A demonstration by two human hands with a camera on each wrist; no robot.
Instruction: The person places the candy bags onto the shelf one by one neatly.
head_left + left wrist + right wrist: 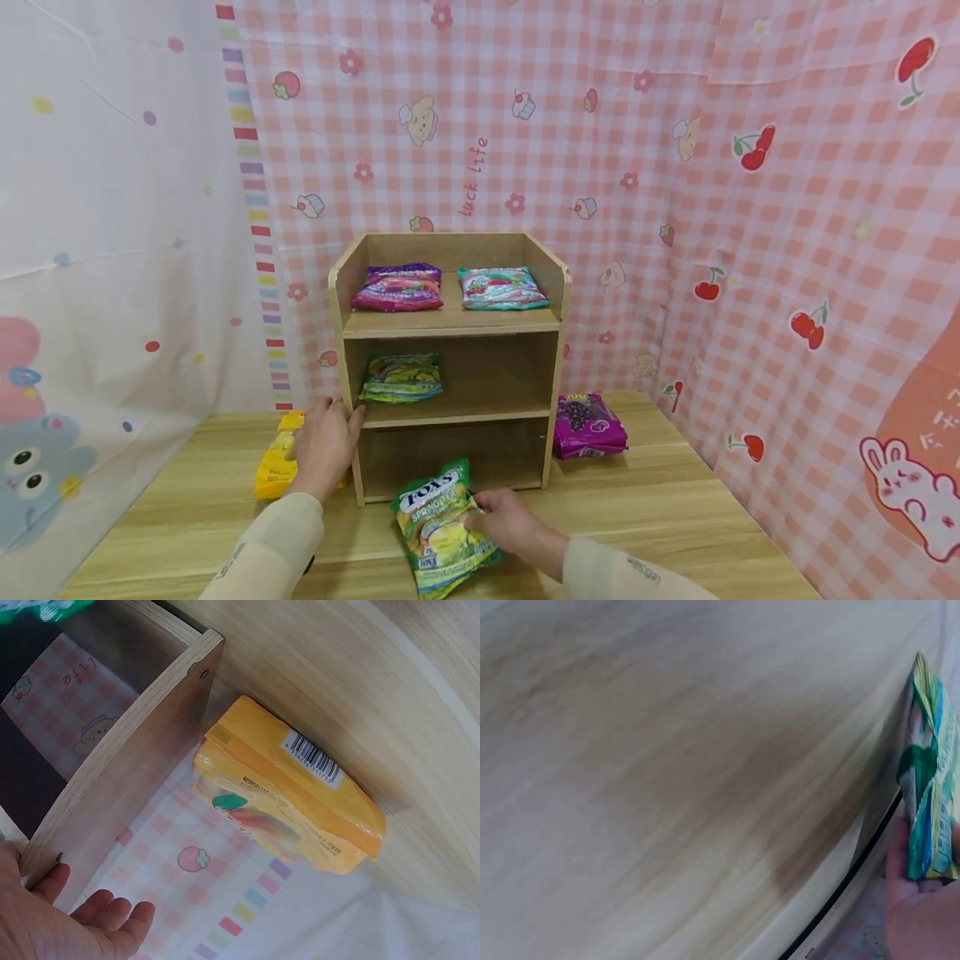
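Observation:
A green bag of FOX'S Spring Tea candy is tilted in front of the bottom tier of a wooden shelf. My right hand grips its right edge, thumb on the printed front. The right wrist view shows the same candy bag edge-on, fingers behind it. At the shelf's left side panel is my left hand; thumb and index finger pinch the panel's front edge, while the other fingers stay loose outside it. A yellow candy bag lies beside that panel, partly hidden by the left hand in the head view.
On the top tier lie a purple-pink candy bag and a teal-and-red one. Another green candy bag sits at the left of the middle tier. A purple grape bag is on the table right of the shelf.

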